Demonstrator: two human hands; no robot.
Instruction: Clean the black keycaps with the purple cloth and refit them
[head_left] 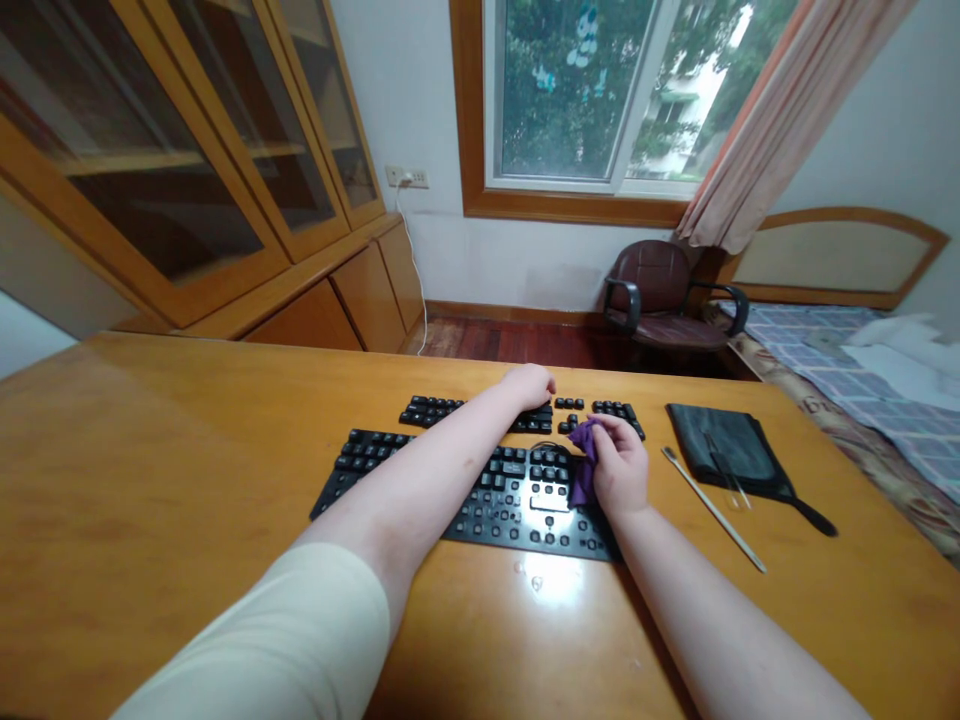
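Observation:
A black keyboard (495,535) lies on the table, with part of its keys off and bare switch posts showing at the lower right. Loose black keycaps (431,410) are laid out in rows behind it. My left hand (529,385) reaches across the keyboard to these keycaps, its fingers curled down at the far rows; what they pinch is hidden. My right hand (621,465) grips a crumpled purple cloth (583,480) over the keyboard's right end. My left forearm covers the middle of the keyboard.
Right of the keyboard, a thin white-handled brush (716,525) lies beside a dark folded pouch (724,450) with tweezers (724,470) on top. Small clear droplets (536,582) sit near the keyboard's front edge. Beyond the table stand an office chair (656,290) and a bed (817,350).

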